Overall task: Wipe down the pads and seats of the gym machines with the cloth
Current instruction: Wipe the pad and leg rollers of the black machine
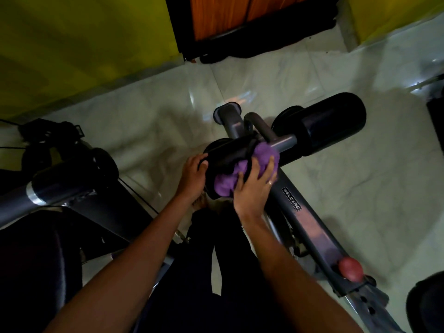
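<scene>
purple cloth [264, 153], bunched into a loose wad, sits on the near roller pad [230, 150], a black foam cylinder on the left end of a grey crossbar at the middle of the view. the right hand [254, 188] covers the wad from the near side, fingers spread and curled over the fabric, thumb dug into it, clasping it against the pad's inner end; a ring shows on 1 finger. the left hand [192, 176] grips the pad's outer end, fingers wrapped round the edge of the foam. both forearms are bare and reach in from the bottom of the view.

a second roller pad [334, 121], also black, sits on the right end of the same crossbar, well apart from both hands. the crossbar joins a grey frame tube [310, 224] that runs down toward the lower right and carries a small label [291, 198] reading "welcare". further down the tube stands a red knob [350, 270], with a row of holes in the metal below it.

to the left lies another machine's black pad [72, 174] with a shiny metal ring at its near end, and a dark seat [28, 260] fills the lower left corner. under everything is a pale glossy tiled floor [156, 116]. a yellow-green wall [72, 44] rises at the upper left, beside a brown wooden door [228, 15]. the person's dark trousers show between the arms.
</scene>
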{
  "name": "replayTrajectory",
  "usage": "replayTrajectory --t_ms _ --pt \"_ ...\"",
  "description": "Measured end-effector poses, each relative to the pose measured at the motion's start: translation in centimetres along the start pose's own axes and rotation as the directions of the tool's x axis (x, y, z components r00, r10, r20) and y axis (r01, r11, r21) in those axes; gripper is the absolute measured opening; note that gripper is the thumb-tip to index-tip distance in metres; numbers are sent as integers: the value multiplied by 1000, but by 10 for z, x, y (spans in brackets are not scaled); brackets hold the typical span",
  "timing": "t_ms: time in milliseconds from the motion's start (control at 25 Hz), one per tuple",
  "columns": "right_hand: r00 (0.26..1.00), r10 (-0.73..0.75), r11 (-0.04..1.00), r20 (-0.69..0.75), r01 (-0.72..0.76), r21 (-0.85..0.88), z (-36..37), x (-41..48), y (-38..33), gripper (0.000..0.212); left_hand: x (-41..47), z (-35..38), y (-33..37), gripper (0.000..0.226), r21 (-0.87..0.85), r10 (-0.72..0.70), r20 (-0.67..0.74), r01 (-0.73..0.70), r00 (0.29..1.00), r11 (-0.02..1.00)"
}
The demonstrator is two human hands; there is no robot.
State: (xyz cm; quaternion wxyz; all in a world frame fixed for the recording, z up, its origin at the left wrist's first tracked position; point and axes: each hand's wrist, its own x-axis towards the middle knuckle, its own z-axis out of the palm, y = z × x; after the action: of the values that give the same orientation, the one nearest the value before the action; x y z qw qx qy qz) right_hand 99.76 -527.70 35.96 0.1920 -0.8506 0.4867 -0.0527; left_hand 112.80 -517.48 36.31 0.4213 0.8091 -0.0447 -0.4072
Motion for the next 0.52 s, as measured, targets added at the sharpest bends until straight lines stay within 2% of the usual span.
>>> replayTrajectory --t_ms 80,160,240,280,360,400,440,520 --pt "986 -119 993 118 118 13 6 -52 -6 51 13 -3 8 42 -45 -80 7 80 997 996" --pt "934 -291 956 205 291 32 9 -80 -20 56 23 -1 5 53 -60 -140 16 141 990 988" --pt "903 -388 922 184 380 81 7 -60 -36 61 24 3 -3 41 -32 -171 -1 171 985 985" --pt "905 -393 919 162 385 81 3 -39 -40 63 20 6 -2 45 -30 -178 -26 177 984 984" --pt "934 -338 940 118 342 -13 -5 10 -35 62 5 10 1 50 -40 -133 -57 131 989 991" --pt "966 -247 968 73 250 -32 -8 32 -26 62 -2 10 2 45 -27 -109 -58 107 992 994" --pt "993 -118 993 19 118 8 -12 47 -17 62 -9 10 3 39 -21 -109 -63 107 992 994" --pt "990 133 976 -39 -124 179 -13 45 -6 63 -3 12 -1 36 -67 -164 -64 160 984 985"
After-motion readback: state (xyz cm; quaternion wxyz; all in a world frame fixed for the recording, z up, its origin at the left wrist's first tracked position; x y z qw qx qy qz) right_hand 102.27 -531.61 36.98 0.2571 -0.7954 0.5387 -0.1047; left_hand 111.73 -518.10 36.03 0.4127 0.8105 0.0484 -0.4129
